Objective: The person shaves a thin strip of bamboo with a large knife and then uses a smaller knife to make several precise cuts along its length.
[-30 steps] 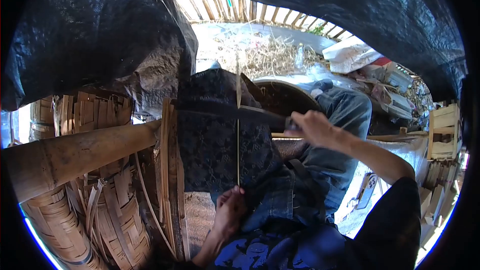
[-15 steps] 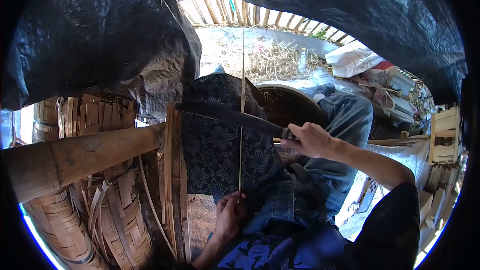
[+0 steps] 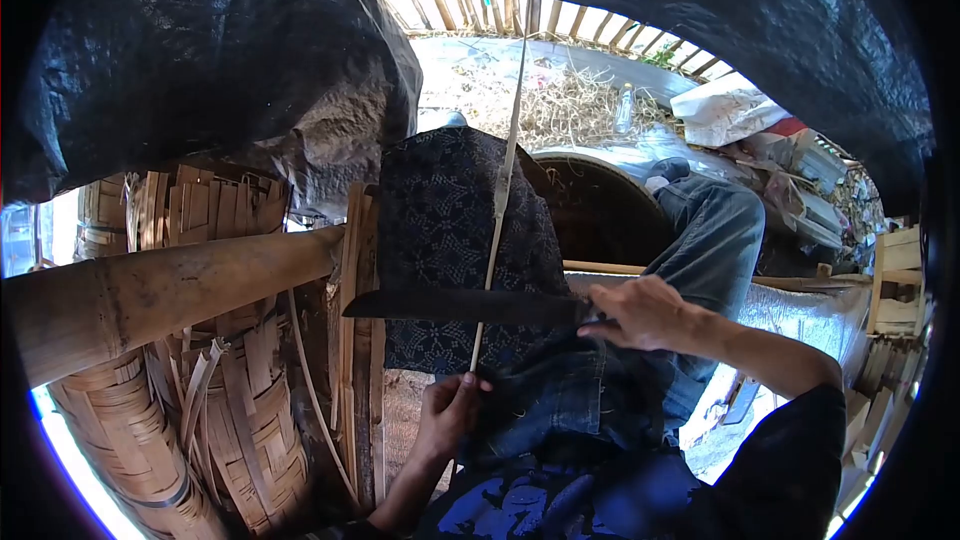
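Note:
My right hand (image 3: 640, 314) is closed round the handle of a long, dark machete (image 3: 460, 307). Its blade lies level across my lap and crosses over a thin bamboo strip (image 3: 514, 130). Between the fingertips of my left hand (image 3: 452, 408) the near end of this strip is pinched. From there the strip runs away from me, past the blade, up toward the bright gap at the top. Under blade and strip a dark patterned cloth (image 3: 440, 200) covers my leg. The blade's tip reaches the upright bamboo slats at the left.
A thick bamboo pole (image 3: 170, 295) juts in from the left above woven bamboo baskets (image 3: 130, 430). Dark plastic sheeting (image 3: 200, 60) hangs overhead. Beyond my knees are a round dark basin (image 3: 600, 210), a clear bottle (image 3: 624, 108) and a white sack (image 3: 728, 112).
The machete has come closer to my left hand and turned from slanting to nearly level. The strip now leans right at its far end. My left hand keeps its pinch.

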Tool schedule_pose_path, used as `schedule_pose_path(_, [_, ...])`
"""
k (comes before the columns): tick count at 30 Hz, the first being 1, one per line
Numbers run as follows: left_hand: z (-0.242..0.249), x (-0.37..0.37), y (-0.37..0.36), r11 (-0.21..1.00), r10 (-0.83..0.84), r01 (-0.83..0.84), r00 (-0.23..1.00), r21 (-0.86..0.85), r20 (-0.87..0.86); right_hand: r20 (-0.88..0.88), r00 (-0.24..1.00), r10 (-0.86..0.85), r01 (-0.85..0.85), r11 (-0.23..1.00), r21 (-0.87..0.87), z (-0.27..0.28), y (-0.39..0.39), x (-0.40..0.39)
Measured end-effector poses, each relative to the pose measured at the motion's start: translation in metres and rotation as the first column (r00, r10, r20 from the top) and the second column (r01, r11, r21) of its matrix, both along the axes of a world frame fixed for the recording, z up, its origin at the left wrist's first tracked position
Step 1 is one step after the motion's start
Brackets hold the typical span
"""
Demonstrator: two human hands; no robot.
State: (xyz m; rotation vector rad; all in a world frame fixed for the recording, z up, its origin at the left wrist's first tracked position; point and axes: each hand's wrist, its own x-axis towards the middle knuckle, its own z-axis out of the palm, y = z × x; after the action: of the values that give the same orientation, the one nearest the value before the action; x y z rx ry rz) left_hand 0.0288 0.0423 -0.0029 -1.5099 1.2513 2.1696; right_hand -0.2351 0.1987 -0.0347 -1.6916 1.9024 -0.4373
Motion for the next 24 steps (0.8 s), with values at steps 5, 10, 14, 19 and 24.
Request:
schedule_pose_path(5, [-0.008, -0.006, 0.005, 0.998, 0.053, -0.054, 0.998, -0.017, -0.025, -0.132, 0.968, -0.216, 0.236, 0.958, 0.166, -0.022, -0.016, -0.05])
schedule_pose_path(10, [-0.006, -0.004, 0.009, 0.997, 0.074, -0.074, 0.997, 0.001, -0.02, 0.067, 0.981, -0.181, 0.157, 0.95, 0.269, 0.0, -0.007, -0.026])
schedule_pose_path(14, [-0.006, -0.002, 0.011, 0.997, 0.07, -0.07, 0.998, -0.032, -0.001, -0.049, 0.996, -0.069, 0.073, 0.993, 0.091, -0.008, -0.006, -0.026])
schedule_pose_path(19, [-0.009, -0.008, 0.013, 0.993, 0.063, -0.066, 0.998, -0.098, -0.026, -0.056, 0.972, -0.23, 0.236, 0.963, 0.128, -0.013, -0.027, -0.052])
schedule_pose_path(24, [-0.007, -0.012, 0.014, 0.991, 0.049, -0.048, 0.999, -0.123, 0.007, -0.054, 0.997, 0.046, -0.038, 0.989, 0.141, -0.003, -0.011, -0.03])
